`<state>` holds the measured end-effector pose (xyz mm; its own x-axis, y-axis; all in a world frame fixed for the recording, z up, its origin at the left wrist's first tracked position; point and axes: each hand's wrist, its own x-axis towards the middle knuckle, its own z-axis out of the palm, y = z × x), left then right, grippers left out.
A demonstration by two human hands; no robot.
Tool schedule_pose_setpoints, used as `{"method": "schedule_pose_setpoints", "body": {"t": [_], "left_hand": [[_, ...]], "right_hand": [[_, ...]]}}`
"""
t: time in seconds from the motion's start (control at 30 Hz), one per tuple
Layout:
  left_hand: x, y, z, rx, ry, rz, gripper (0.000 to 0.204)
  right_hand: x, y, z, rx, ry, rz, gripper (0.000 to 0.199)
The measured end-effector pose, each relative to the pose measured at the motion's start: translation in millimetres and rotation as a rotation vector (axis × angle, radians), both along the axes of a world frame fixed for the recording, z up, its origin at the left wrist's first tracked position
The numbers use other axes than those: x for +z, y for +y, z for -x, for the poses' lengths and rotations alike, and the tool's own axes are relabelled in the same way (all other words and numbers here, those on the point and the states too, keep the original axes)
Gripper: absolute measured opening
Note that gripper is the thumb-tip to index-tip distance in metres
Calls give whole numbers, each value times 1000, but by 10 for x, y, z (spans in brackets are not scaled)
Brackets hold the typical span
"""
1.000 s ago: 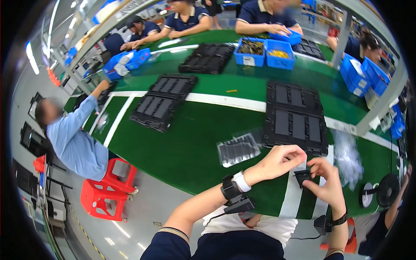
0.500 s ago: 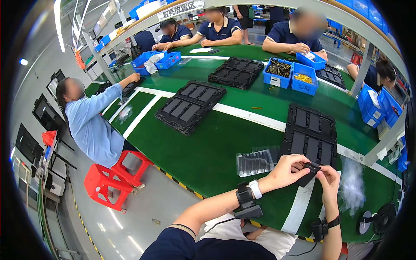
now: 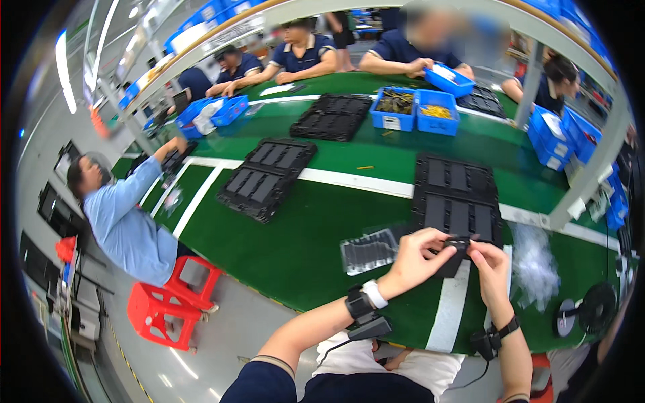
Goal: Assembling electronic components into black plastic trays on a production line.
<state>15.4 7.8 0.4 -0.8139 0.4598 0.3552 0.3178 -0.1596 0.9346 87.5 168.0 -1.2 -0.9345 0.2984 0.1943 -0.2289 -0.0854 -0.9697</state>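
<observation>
My left hand (image 3: 418, 260) holds a small black rectangular plastic piece (image 3: 451, 260) between thumb and fingers, over the near edge of a black tray (image 3: 457, 183). My right hand (image 3: 489, 270) pinches at the right upper end of the same piece. Whether a thin film sits between its fingertips is too small to tell. Dark flat parts lie in rows in the tray's slots. Left of my left hand are clear plastic sheets with strips (image 3: 369, 252). To the right of my right hand lies a heap of crumpled clear film (image 3: 534, 265).
Two more black trays (image 3: 267, 178) (image 3: 330, 117) lie farther left on the green table. Blue bins (image 3: 437, 122) of yellow and dark slim pieces stand beyond. A shelf post (image 3: 583, 176) and a small black fan (image 3: 595, 305) are at right. Several co-workers sit around; red stools (image 3: 164, 312) stand left.
The whole view has shifted, so most of the scene sits farther left. Both hands stay on the black piece, with my right fingers now closer against its upper end.
</observation>
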Motion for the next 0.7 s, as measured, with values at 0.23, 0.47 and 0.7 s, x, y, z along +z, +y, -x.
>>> {"method": "schedule_pose_setpoints", "body": {"t": [0.23, 0.47, 0.7], "left_hand": [[-29, -25, 10, -386, -262, -57, 19], [-90, 1, 34, -313, -228, -68, 19], [-84, -41, 50, -296, -302, -66, 19]], "right_hand": [[-56, 98, 4, 281, -88, 300, 6], [25, 77, -6, 197, -51, -160, 12], [39, 5, -7, 318, -140, -134, 23]]}}
